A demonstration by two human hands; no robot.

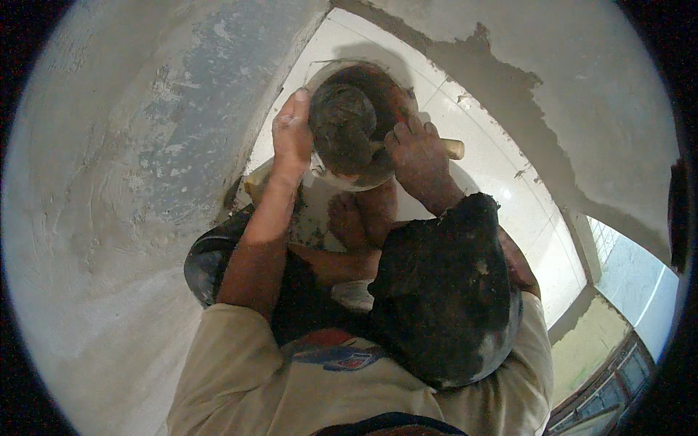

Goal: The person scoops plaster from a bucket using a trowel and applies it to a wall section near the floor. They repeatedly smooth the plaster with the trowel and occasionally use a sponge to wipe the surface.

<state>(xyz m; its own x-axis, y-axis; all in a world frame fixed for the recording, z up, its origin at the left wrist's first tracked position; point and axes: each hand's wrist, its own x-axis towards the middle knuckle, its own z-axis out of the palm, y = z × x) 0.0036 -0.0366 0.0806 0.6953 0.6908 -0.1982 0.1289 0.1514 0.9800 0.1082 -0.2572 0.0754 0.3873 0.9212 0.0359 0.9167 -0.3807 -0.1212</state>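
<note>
A round, pale-rimmed bucket (365, 183) stands on the light floor in front of my bare feet (358, 214). Inside it, dark wet mortar (342, 120) is heaped toward the left, and the right inner wall is smeared brown. My left hand (293, 134) holds the bucket's left side, thumb pointing up along the rim. Over the right rim, my right hand (420, 161) is closed round a trowel, whose wooden handle (455, 150) sticks out to the right. Mortar hides the trowel's blade.
A rough grey plastered wall (123, 182) rises close on my left. Another plastered wall (582, 87), with a darker damp band along its foot, runs along the right. Pale floor tiles (502, 182) lie between them. My bent knee (443, 291) in dark trousers comes up beside my right forearm.
</note>
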